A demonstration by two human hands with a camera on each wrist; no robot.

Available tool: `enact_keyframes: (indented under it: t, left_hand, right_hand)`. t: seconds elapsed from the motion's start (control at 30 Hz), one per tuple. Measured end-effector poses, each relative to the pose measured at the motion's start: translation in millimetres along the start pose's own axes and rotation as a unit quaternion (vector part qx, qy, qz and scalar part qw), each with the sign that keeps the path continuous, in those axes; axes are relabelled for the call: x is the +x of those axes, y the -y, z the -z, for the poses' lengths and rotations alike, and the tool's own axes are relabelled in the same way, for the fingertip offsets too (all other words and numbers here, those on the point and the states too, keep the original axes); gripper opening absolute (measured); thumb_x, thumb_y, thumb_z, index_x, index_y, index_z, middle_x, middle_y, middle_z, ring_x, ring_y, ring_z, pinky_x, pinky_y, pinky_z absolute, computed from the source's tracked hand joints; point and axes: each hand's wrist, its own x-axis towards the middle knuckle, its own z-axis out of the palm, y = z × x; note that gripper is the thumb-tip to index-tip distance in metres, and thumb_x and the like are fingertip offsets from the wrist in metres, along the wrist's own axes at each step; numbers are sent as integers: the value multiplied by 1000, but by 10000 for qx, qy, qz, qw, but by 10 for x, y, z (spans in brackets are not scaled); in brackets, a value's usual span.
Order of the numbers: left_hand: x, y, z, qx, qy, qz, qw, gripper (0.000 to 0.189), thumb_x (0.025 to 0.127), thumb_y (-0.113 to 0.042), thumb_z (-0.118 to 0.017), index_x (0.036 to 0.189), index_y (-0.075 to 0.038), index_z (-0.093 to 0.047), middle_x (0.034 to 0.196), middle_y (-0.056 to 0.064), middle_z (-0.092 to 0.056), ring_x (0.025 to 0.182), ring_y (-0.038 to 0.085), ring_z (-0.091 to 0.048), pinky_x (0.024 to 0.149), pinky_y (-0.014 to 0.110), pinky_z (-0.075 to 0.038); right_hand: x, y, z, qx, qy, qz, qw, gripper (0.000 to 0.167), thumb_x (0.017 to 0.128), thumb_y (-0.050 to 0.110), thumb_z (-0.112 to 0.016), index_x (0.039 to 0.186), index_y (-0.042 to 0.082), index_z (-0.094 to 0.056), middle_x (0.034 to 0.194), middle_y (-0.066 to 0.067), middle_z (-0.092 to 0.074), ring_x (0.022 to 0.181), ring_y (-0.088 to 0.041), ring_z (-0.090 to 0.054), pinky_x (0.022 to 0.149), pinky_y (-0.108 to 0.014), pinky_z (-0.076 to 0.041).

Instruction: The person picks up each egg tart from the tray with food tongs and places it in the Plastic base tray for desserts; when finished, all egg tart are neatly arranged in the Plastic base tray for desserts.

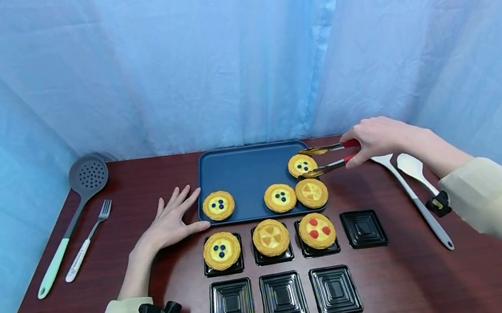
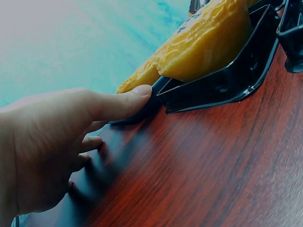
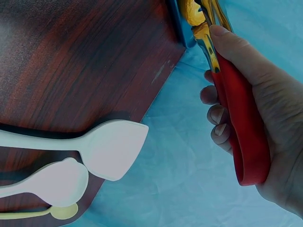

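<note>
My right hand [image 1: 374, 137] grips red-handled tongs [image 3: 244, 123]. The tong tips lie on either side of a blueberry-topped tart [image 1: 302, 164] at the right end of the dark blue baking tray [image 1: 243, 170]. With fingers spread, my left hand [image 1: 169, 223] rests by the tray's left edge, its thumb at the front corner. Also on the tray are a blueberry tart [image 1: 218, 205] at left, another blueberry tart [image 1: 280, 198], and a tart with yellow wedges [image 1: 311, 193] just in front of the one between the tongs.
Nearer me, a blueberry tart [image 1: 221, 251], a yellow-wedge tart [image 1: 271, 238] and a red-topped tart [image 1: 317, 231] sit on black square trays. More such trays [image 1: 231, 305] lie around them. A skimmer [image 1: 88, 177] and fork [image 1: 104, 210] lie left; a white spatula [image 3: 116, 149] and spoon [image 3: 61, 182] right.
</note>
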Motion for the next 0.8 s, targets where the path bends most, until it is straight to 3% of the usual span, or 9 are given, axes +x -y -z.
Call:
enact_keyframes:
  t: [0.8]
  left_hand:
    - [-7,11,3,-18,24,13,10000,94,91,-57,-71,165,-19,-27,173,21,-15,160,47,-2,123,74,7]
  right_hand:
    - [13,13,4,15,40,50,10000,69,81,59,-80,130,11,-71,105,-2,-78,75,-7,-62,68,-36,-53]
